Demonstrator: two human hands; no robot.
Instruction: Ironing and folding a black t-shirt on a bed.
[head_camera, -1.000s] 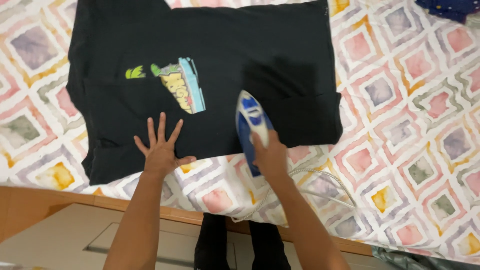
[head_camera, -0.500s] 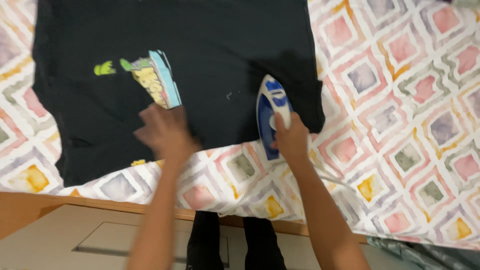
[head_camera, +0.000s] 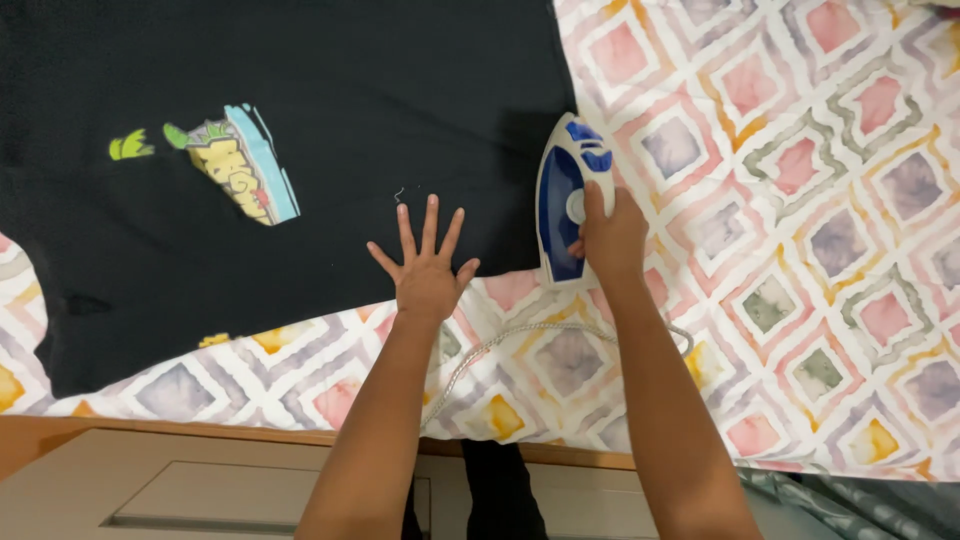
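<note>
The left hand (head_camera: 428, 270) lies spread flat on the black shirt (head_camera: 300, 120) near the surface's front edge. The right hand (head_camera: 610, 235) grips the blue-and-white iron (head_camera: 560, 200), pointing away, just beside the shirt's right hem.

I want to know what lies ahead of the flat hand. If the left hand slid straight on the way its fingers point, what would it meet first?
The left hand would probably meet only more of the black T-shirt it presses; a small pale thread lies just ahead of the fingertips, and the colourful print is off to the side.
</note>
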